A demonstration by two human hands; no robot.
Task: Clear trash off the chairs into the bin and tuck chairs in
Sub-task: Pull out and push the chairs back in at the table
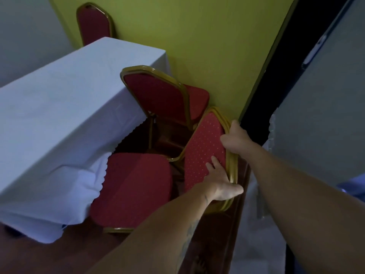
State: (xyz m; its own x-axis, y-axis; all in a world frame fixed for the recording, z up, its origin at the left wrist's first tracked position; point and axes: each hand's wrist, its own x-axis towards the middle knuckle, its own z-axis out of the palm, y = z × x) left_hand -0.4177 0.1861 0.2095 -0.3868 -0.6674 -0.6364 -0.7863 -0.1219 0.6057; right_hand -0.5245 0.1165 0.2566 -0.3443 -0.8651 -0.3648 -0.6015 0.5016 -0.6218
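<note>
Hands first, since both are on the same chair. Left hand [219, 181] is spread fairly open, fingers [214, 165] lying flat on the red dotted pad of the near chair's backrest [203, 147], thumb hooked over the gold frame edge at the near end. So it's a loose clasp on the rim, not a fist. Right hand [236, 138] is curled around the same gold frame further up, at the far end of the backrest, thumb on the padded side and the rest of the fingers wrapped behind where I can't see them.

Both forearms come in from the near right corner, stretched out nearly straight, left one lower and running under the right one's line. Left forearm has a tattoo, too blurry to read.

That near chair's seat [132, 188] sits partly against the hanging edge of the white tablecloth [59, 107], not fully under the table.

Count: three red chairs with gold frames. The held one, a second chair [158, 97] just beyond it at the table's right side, and a third chair [93, 22] at the far end by the yellow-green wall [197, 36]. One table. No trash on the near seat that I can spot.
</note>
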